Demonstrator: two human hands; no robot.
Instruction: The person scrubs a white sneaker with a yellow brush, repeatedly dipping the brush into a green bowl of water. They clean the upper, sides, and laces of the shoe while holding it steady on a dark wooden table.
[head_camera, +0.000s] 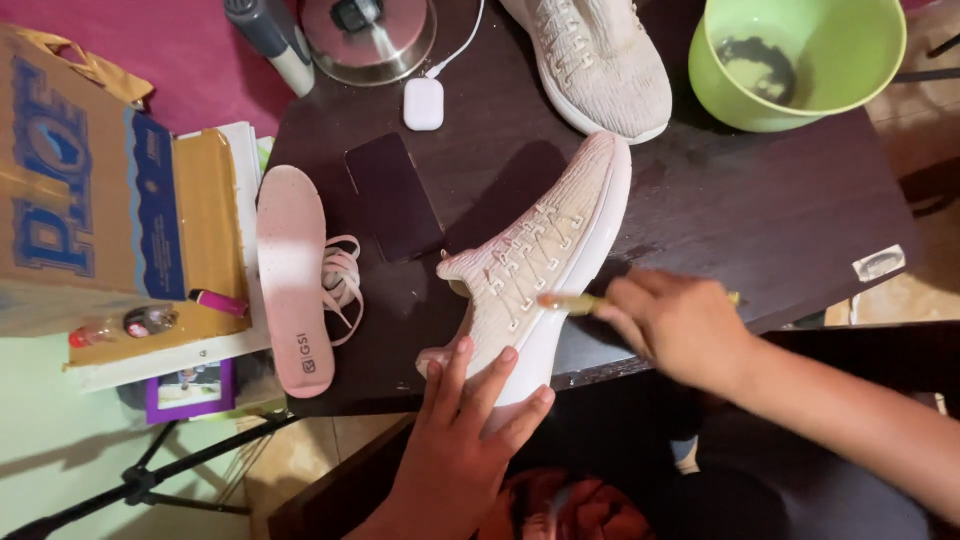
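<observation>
A pale pink knit sneaker (545, 250) lies tilted on a dark wooden table (750, 210). My left hand (465, 440) presses on its heel end at the table's near edge. My right hand (675, 325) grips a small yellow-green brush (570, 302), blurred, with its tip against the sneaker's white sole side. A second matching sneaker (600, 60) rests further back. A pink insole (292, 275) and loose pink laces (343, 285) lie at the table's left edge.
A green plastic bowl (800, 60) with some dark liquid stands at the back right. A dark phone (393, 195), a white earbud case (423, 103) with cable and a metal lid (368, 35) sit at the back left. A cardboard box (100, 220) lies left.
</observation>
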